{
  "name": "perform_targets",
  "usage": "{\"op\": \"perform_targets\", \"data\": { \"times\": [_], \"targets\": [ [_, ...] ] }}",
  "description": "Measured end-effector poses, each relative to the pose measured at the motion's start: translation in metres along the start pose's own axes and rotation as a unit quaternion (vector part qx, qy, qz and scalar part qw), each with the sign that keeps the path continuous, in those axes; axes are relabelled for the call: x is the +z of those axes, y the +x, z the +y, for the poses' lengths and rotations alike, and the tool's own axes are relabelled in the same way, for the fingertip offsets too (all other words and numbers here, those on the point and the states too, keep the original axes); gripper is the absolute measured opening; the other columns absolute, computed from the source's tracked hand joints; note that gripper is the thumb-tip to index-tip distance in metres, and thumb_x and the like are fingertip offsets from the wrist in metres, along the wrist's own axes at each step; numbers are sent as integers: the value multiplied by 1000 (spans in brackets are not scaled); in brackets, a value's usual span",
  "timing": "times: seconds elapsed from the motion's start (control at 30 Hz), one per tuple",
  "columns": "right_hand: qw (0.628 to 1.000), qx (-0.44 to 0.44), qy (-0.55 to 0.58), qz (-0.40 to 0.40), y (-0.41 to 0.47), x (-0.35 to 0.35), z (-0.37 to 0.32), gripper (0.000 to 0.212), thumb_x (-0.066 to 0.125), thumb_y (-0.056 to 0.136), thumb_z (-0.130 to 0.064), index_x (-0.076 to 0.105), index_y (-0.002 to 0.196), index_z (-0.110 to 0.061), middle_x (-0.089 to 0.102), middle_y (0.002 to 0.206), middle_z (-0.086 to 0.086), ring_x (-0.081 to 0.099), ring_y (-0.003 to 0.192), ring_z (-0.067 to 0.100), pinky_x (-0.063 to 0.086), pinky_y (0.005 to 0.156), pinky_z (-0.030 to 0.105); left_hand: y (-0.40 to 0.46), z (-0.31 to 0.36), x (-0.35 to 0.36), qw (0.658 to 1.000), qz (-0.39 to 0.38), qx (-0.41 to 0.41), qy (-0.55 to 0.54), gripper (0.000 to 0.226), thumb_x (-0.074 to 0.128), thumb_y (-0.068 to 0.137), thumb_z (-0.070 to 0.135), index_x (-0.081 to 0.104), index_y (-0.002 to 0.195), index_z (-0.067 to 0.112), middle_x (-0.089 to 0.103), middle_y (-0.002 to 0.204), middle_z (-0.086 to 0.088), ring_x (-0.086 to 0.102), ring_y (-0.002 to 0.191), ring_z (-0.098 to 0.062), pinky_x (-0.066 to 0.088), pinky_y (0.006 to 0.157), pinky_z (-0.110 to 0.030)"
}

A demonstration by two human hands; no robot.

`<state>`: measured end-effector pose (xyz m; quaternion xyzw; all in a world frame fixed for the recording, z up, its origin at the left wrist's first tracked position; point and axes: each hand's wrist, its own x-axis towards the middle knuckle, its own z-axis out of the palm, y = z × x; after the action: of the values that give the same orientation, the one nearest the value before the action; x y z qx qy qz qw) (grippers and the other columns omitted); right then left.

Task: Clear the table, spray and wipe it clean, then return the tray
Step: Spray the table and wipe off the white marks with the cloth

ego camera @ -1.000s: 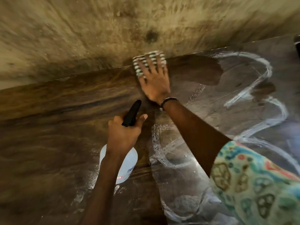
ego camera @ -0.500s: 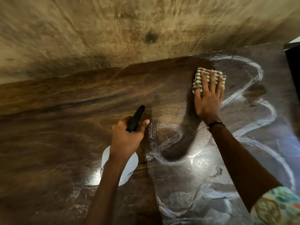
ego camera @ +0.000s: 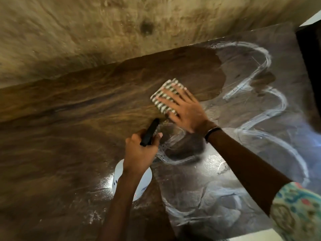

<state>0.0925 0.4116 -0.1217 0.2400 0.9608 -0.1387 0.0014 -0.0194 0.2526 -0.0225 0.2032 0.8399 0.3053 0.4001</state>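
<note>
My right hand [ego camera: 184, 108] presses flat, fingers spread, on a folded striped cloth [ego camera: 162, 99] lying on the dark wooden table [ego camera: 60, 136]. My left hand [ego camera: 140, 153] grips the black trigger head of a white spray bottle [ego camera: 144, 185] that stands upright on the table just below the cloth. Wet white foam streaks [ego camera: 260, 119] curl over the right half of the tabletop, which shines with glare. No tray is in view.
A stained beige wall [ego camera: 121, 32] runs along the table's far edge. A black object [ego camera: 311, 66] stands at the table's right end. The near right corner of the table shows at the bottom.
My right hand slid the cloth from the far edge out to the right, then back left and nearer, close to the bottle. My left hand stayed on the bottle.
</note>
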Motion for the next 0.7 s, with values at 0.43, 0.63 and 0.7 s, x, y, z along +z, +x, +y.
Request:
{"op": "perform_targets", "data": {
  "times": [0.43, 0.63, 0.7],
  "targets": [
    [992, 125, 27, -14, -53, -25, 63, 58, 25, 96, -45, 22, 151, -27, 15, 160, 2, 2, 148, 29, 2, 119, 44, -37, -26, 42, 994, -65, 27, 87, 41, 72, 78, 38, 42, 54, 23, 36, 45, 5, 59, 59, -38, 36, 51, -27],
    [990, 136, 26, -14, -55, -22, 59, 58, 24, 95, -44, 23, 151, -28, 16, 160, 2, 4, 148, 29, 1, 118, 46, -46, -42, 33, 997, -22, 31, 64, 31, 74, 77, 36, 61, 71, 8, 55, 55, -4, 53, 51, -23, 37, 51, -21],
    [987, 158, 27, -2, -56, -18, 51, 57, 26, 95, -43, 23, 150, -30, 16, 160, 1, 4, 148, 29, 1, 118, 46, -48, -42, 28, 998, 9, 18, 65, 33, 73, 78, 35, 60, 71, 5, 48, 50, 0, 49, 44, -24, 30, 45, -19]
  ]
}}
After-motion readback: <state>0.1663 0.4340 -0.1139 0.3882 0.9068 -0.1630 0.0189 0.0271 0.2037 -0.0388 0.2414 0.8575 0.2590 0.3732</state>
